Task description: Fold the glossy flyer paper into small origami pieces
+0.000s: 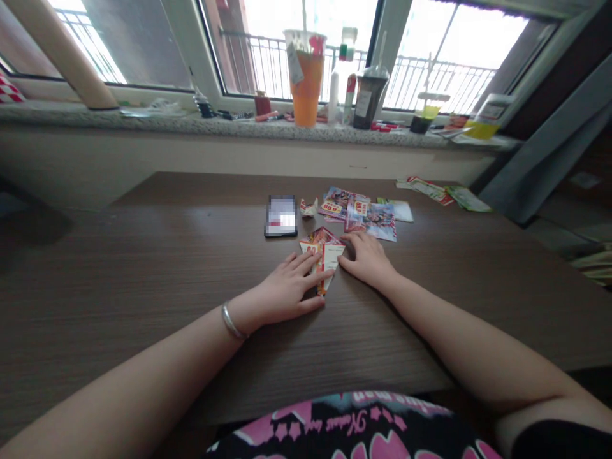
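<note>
both hands rest flat on a dark wooden table (143,268), pressing on a folded piece of printed paper (324,254) that lies near the middle of the table, just in front of the person. the left hand (287,290) lies palm down with its fingers (313,262) spread across the left side and lower point of the paper, holding it against the wood rather than gripping it; a silver bangle (231,322) circles that wrist. the right hand (366,258) lies flat too, fingers together, touching the paper's right edge, with nothing closed inside it. just behind the paper lies a phone (281,215) face up, and beside it a small crumpled scrap (308,207) and a loose spread of colourful printed sheets (363,213). further right, near the table's far edge, lie more leaflets (442,192). on the stone windowsill (143,121) beyond stand a tall orange drink cup (306,76), a dark drink cup (369,95), a bottle (347,64) between them, and a low lidded cup (428,111) to the right.
</note>
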`<state>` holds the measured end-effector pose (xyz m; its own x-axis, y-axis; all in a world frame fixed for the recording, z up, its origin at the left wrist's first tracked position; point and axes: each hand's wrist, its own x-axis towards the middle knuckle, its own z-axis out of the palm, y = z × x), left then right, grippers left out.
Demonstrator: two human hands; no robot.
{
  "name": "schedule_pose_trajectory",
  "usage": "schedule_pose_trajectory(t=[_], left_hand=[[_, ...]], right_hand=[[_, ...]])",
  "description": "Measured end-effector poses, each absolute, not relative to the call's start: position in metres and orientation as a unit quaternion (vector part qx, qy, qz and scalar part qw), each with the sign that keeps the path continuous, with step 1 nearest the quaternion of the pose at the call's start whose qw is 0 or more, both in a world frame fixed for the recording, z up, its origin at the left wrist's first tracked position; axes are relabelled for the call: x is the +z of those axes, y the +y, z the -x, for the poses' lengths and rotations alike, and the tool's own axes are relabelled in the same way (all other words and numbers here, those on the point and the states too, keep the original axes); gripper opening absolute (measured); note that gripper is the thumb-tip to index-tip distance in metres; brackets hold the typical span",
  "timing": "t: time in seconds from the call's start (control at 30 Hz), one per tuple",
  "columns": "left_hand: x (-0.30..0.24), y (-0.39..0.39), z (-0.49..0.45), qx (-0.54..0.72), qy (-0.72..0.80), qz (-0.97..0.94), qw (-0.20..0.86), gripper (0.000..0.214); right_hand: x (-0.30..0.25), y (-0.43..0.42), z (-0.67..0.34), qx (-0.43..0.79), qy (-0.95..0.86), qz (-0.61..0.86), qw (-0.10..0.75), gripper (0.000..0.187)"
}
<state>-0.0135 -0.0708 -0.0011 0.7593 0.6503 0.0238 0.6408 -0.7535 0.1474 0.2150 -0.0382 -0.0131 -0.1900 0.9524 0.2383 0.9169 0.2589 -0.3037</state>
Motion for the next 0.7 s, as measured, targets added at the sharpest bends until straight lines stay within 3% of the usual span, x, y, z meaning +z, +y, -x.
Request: schedule_pose_trajectory(t=[0.37, 0.7], left_hand=[[0.0022, -0.0729, 0.0214, 0.053, 0.297, -0.949, 0.089, 0.055], [0.0072, -0.0691, 0.0233, 0.092, 0.259, -0.958, 0.079, 0.039]], right_hand=[[-0.0163, -0.0346, -0.2196, 0.025, -0.757, 0.621, 0.203, 0.028], [-0.0176, -0.0322, -0.2230, 0.031, -0.765, 0.605, 0.219, 0.028]])
